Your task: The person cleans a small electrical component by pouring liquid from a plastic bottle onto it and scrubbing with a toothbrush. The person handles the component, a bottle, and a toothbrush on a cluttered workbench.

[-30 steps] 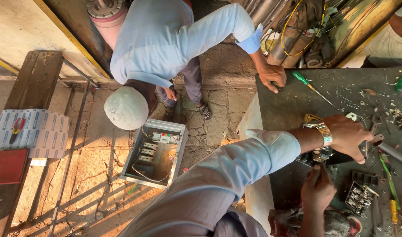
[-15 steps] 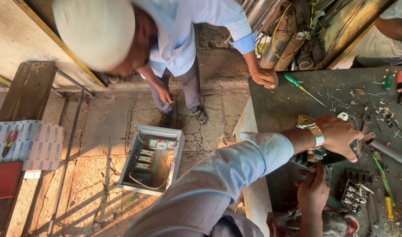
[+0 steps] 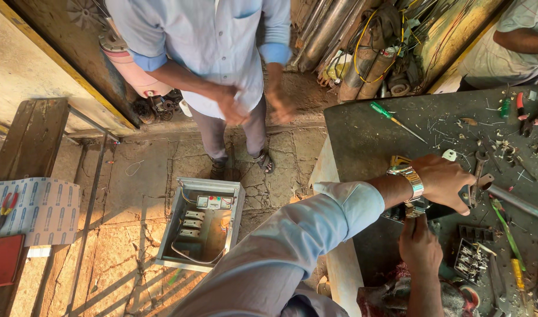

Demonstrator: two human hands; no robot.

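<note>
green-handled screwdriver [image 3: 381, 110] on a dark grey bench [image 3: 363, 147], light blue sleeve [image 3: 316, 229], silver watch [image 3: 412, 183], grey box [image 3: 199, 223], red pliers [image 3: 8, 203] on white-and-blue patterned sheet [image 3: 46, 211]

Single view only, from a head-worn camera, aimed steeply down and slightly forward. Close above the wearer's own left hand [image 3: 442, 182] and right hand [image 3: 420, 246], both at the right of the frame over the dark surface [image 3: 363, 135]. Farther off at lower centre, the stone floor [image 3: 134, 176] with an open grey electrical box [image 3: 199, 223]. Along the top edge, a standing person's torso [image 3: 213, 47], seen from above. No second view for overlap.
</note>
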